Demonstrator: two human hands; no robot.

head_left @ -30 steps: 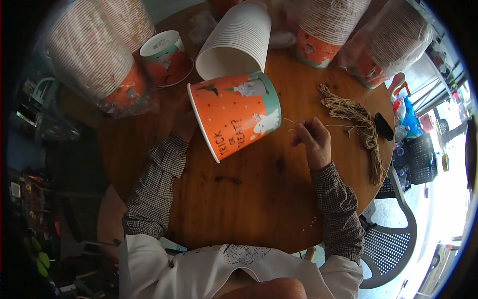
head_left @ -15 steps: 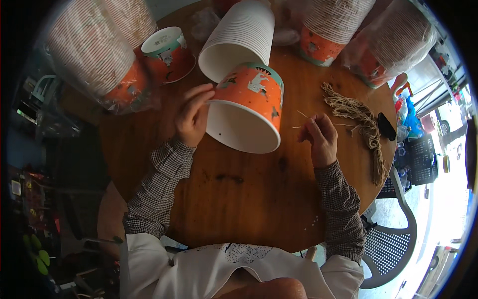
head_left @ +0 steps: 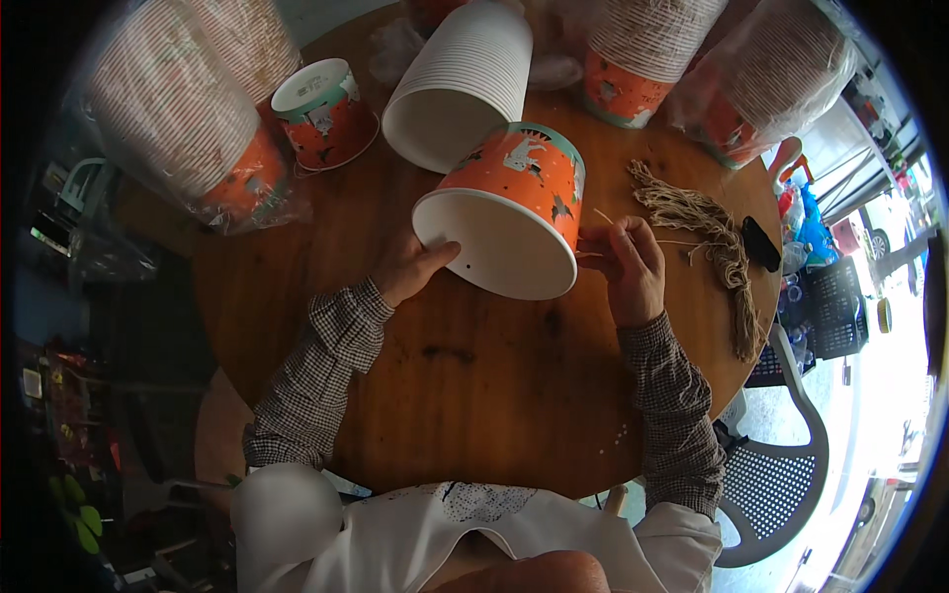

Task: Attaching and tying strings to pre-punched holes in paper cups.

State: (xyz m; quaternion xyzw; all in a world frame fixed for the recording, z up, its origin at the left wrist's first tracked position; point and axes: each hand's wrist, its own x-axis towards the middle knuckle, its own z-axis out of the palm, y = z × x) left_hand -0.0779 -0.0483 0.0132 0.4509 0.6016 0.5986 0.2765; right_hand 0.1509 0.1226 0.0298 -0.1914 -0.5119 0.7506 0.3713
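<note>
An orange paper bucket [head_left: 524, 178] with a green base band and printed figures is tilted, its white mouth facing me. My left hand [head_left: 407, 272] grips its left rim, thumb inside and the other fingers behind the wall. A small dark hole shows inside near that thumb. At the bucket's right side my right hand [head_left: 633, 267] pinches a thin tan string, whose short end sticks up above the fingers. The string runs right toward a bundle of tan strings [head_left: 707, 222] on the table. Some right fingertips are hidden beside the bucket wall.
Behind the bucket lies a nested stack of white-mouthed buckets [head_left: 465, 84]. An orange bucket with a string handle [head_left: 331, 128] stands upside down at left. Plastic-wrapped bucket stacks [head_left: 188, 99] flank the round wooden table [head_left: 474, 405]. A black object [head_left: 759, 245] lies by the strings.
The bucket has shifted slightly right. My left hand has moved from its outer side to the rim, thumb inside. My right hand has brought the string's end up against the bucket's right side.
</note>
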